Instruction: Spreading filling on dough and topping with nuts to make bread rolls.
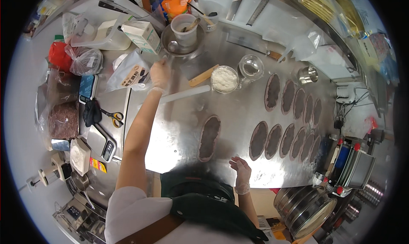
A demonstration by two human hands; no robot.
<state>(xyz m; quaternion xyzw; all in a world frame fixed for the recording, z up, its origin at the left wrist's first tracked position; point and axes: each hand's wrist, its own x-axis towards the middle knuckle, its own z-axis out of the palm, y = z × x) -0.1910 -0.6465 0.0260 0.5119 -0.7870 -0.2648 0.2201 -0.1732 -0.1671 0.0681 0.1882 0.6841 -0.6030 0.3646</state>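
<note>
My left hand [160, 75], in a clear glove, reaches far forward beside a white printed pouch [130, 73]. Its fingers are curled closed near the steel bowl; what they grip, if anything, is hidden. My right hand [242, 171], also gloved, hovers at the table's near edge with loosely bent fingers apart and nothing in them. Between my arms lies a single long oval dough piece [210, 138] with a dark grey spread and pinkish rim. More such ovals [258, 141] lie in two rows to the right. Past the single piece rests a pale rolling pin [185, 94].
A cup of white powder [224, 79], a clear measuring jug [251, 67] and a wooden-edged scraper [203, 75] stand mid-table. A steel bowl [182, 52] holds a plastic cup. Scissors [115, 117] and a scale [101, 142] lie left; a steel drum-shaped vessel [304, 210] is lower right.
</note>
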